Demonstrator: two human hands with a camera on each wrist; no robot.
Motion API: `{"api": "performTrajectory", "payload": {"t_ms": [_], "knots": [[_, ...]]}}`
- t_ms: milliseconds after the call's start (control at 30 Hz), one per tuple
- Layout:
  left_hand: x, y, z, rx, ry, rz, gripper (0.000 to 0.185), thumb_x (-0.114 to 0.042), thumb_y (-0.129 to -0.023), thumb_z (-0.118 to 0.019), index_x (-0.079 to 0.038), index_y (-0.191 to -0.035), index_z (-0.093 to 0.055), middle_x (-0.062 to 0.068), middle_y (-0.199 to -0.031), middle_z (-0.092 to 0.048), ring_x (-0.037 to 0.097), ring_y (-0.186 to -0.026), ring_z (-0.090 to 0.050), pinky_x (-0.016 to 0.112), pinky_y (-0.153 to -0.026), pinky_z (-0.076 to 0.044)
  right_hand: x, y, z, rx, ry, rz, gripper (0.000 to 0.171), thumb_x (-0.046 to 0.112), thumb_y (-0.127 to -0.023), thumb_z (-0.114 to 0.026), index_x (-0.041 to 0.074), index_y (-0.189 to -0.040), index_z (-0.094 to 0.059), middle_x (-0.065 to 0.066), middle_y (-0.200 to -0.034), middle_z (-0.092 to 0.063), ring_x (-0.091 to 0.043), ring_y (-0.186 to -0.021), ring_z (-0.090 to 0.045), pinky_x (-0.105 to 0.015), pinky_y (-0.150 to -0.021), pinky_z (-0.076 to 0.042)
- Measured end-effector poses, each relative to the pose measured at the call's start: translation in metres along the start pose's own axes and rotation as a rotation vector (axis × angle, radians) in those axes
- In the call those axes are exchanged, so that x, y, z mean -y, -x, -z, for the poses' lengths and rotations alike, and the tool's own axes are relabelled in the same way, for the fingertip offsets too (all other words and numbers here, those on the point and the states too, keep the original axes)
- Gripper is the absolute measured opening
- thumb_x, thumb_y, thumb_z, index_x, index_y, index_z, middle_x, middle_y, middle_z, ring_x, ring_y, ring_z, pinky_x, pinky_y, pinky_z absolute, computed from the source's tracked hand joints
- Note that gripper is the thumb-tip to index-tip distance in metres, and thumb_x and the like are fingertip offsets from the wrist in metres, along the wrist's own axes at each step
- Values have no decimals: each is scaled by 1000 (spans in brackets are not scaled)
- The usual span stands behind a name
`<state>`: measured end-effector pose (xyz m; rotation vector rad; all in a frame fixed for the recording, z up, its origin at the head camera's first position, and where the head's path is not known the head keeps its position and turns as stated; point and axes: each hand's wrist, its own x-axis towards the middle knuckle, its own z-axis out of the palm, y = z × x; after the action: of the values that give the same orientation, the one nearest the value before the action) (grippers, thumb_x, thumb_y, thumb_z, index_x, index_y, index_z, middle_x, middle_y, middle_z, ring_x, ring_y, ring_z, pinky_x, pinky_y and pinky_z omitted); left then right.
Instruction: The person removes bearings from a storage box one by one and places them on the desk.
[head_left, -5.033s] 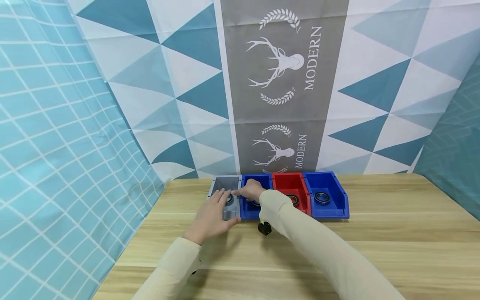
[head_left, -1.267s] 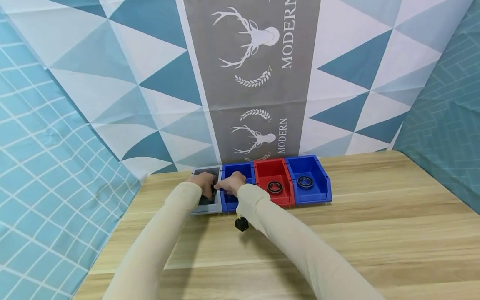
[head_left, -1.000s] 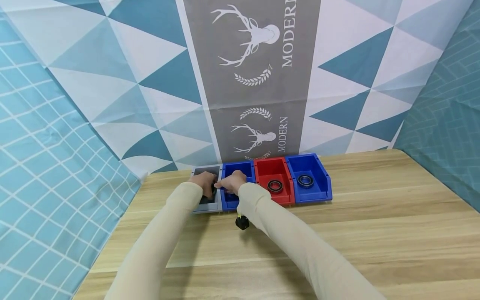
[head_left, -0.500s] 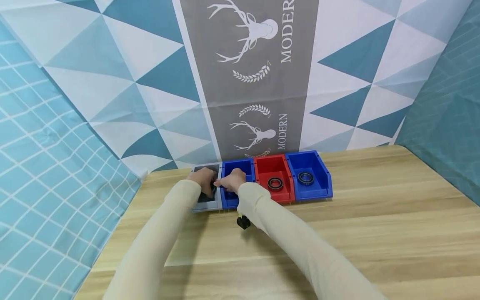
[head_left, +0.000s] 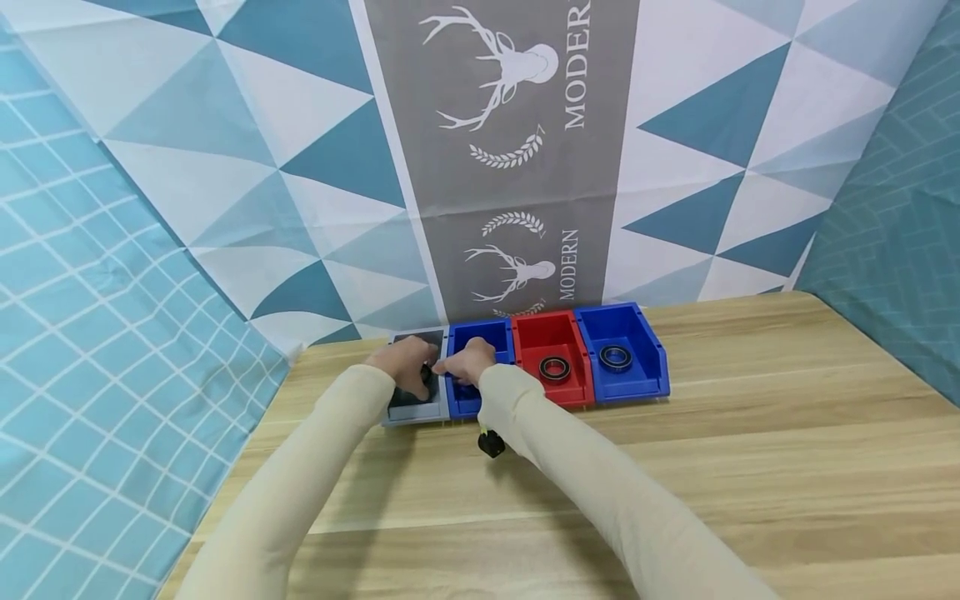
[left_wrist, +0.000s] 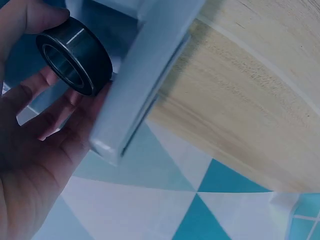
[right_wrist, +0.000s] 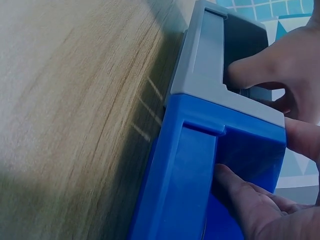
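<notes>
Since the left hand (head_left: 405,363) only has the black bearing (left_wrist: 74,56) between thumb tip and a couple of curled fingertips, my guess is the easy way for this to go wrong is a slip: smooth steel ring, small pinch, and it could drop back into the grey bin (head_left: 412,410) or clip the rim and roll out onto the wooden table (head_left: 675,467). The wrist view shows the bearing tilted, held right against the grey bin's side wall, so knocking it on that wall is the other risk.

Going rightward from the grey bin: the first blue bin (head_left: 480,333) sits touching it, and the right hand (head_left: 467,363) is parked over that one, with fingers hanging down past the front lip into the blue bin and one fingertip resting on the shared wall. It has hold of nothing I can see; whether a bearing sits under it is hidden. If that hand pulls or leans, the light bins could skid, since they just stand on the table.

Further right of the grey bin come a red bin (head_left: 551,346) with its own bearing (head_left: 554,367), then a second blue bin (head_left: 622,337) with another bearing (head_left: 615,358).

Pose-wise, both forearms in cream sleeves reach forward and converge at the grey bin, hands nearly touching.
</notes>
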<state>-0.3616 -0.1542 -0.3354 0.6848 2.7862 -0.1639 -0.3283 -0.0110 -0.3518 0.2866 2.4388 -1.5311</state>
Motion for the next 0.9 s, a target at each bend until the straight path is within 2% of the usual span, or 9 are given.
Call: {"api": "performTrajectory", "payload": {"t_ms": [167,400,600,767,900], "knots": [[-7,8,5,-12,-13,-35,51,-21,-70,-84,-8,-116,-63,9,-115,-66,16,-89,-60,36,-82,-54,2,0,1,2,-26,4,65,25,-77,-81,-2,-128,-50,-18,-121,-60,-24,-89,-71,-38,-89,-55],[-11,23,13,17,-15,-39,56,-21,-72,-83,-9,-122,-61,8,-122,-64,18,-99,-62,38,-86,-55,0,1,-1,4,1,8,57,27,-77,-80,-3,-118,-56,-14,-98,-65,-25,-86,-71,-35,-83,-56],[-11,30,16,-12,-31,-82,55,-21,-70,-83,-9,-119,-63,8,-119,-65,18,-99,-63,36,-86,-55,0,0,0,-5,-19,10,66,26,-77,-81,-3,-127,-51,-18,-118,-61,-25,-87,-72,-36,-85,-57],[-16,41,22,-9,-40,-98,50,-19,-70,-82,-10,-115,-62,7,-114,-66,14,-87,-59,32,-78,-54,1,1,-1,-5,-30,11,60,23,-76,-81,-3,-124,-53,-17,-115,-62,-25,-87,-71,-35,-83,-57],[-21,52,28,-10,-49,-122,49,-16,-70,-80,-9,-114,-62,6,-111,-66,14,-85,-57,31,-74,-52,0,1,-3,-7,-37,16,56,20,-76,-81,-3,-120,-55,-17,-113,-61,-25,-88,-72,-33,-80,-58]]}}
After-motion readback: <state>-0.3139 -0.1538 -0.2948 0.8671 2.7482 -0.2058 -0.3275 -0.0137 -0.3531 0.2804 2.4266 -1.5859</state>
